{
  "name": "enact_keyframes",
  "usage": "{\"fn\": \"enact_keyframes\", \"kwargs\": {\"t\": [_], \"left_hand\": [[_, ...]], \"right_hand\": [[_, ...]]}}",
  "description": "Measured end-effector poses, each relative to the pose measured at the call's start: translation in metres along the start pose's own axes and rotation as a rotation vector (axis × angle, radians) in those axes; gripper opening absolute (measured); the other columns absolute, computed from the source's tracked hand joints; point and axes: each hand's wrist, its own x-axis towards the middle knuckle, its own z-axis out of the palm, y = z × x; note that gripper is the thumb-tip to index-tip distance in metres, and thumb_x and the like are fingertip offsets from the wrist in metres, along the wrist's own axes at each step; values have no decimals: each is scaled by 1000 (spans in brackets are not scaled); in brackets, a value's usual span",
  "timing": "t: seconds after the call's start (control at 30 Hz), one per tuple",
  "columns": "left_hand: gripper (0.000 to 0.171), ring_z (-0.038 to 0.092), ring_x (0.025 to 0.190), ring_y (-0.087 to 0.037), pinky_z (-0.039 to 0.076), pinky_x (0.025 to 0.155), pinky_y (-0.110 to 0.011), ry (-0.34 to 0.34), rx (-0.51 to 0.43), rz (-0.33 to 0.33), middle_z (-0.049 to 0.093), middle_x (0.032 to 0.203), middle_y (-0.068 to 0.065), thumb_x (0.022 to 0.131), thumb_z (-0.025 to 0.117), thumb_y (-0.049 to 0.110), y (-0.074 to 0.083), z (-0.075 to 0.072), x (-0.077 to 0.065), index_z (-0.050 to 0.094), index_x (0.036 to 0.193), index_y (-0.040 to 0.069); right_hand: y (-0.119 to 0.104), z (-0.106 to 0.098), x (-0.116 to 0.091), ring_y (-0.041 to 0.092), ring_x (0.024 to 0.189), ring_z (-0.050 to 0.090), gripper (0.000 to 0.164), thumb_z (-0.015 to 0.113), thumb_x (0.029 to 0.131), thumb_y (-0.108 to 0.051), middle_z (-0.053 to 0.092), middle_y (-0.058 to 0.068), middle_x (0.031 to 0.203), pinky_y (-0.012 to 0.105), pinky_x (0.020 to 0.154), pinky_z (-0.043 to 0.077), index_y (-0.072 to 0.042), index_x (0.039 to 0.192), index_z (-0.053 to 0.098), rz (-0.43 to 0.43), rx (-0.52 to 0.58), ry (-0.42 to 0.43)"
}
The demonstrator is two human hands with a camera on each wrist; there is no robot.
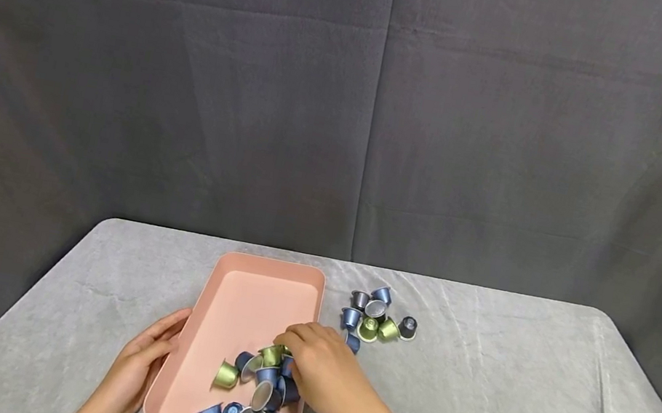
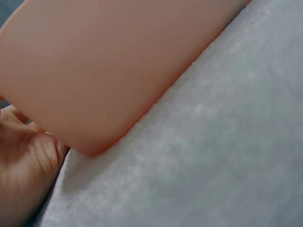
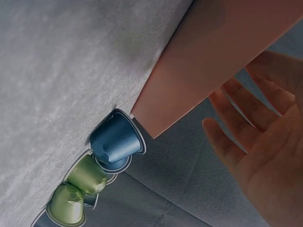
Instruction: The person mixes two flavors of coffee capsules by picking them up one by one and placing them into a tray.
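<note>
In the head view, a pink tray [image 1: 262,298] has blue, green and dark coffee capsules lying in its near half. My left hand [image 1: 137,361] rests against the tray's left side, its fingers fairly straight along the wall. Over the right rim reaches my right hand [image 1: 333,380], its fingertips bent down beside the green capsules [image 1: 271,355] in the tray. The right wrist view shows this hand's fingers [image 3: 236,116] loosely spread; some tips are hidden behind the tray wall. I see no capsule held in it. Another green capsule [image 1: 226,375] lies to the left.
To the right of the tray, several loose capsules [image 1: 376,309] form a small group on the grey cloth-covered table [image 1: 503,399]. One blue capsule [image 1: 352,343] lies close to the tray's right wall. A dark curtain [image 1: 480,152] hangs behind the table.
</note>
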Motion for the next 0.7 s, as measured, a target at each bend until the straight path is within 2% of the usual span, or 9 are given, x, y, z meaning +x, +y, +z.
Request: {"fn": "enact_keyframes", "kwargs": {"t": [0.27, 0.47, 0.7], "left_hand": [[39, 54, 120, -4, 46, 95, -20, 26, 19, -14, 56, 132, 13, 104, 44, 4, 1, 1, 1, 47, 142, 10], [41, 53, 120, -3, 46, 96, -20, 32, 29, -15, 56, 132, 13, 104, 44, 4, 1, 2, 0, 44, 145, 7], [43, 54, 120, -3, 46, 95, -20, 42, 31, -26, 56, 132, 13, 103, 45, 4, 1, 2, 0, 42, 146, 4]], "right_hand": [[0, -2, 0, 17, 108, 61, 32, 79, 81, -5, 67, 1, 112, 35, 94, 48, -12, 111, 70, -1, 5, 2], [7, -5, 0, 19, 103, 63, 32, 79, 79, -1, 67, 2, 107, 36, 91, 50, -10, 109, 70, -12, 26, 59], [21, -12, -4, 21, 101, 65, 28, 76, 82, 0, 69, 3, 107, 37, 90, 51, -9, 107, 71, 40, 58, 99]]}}
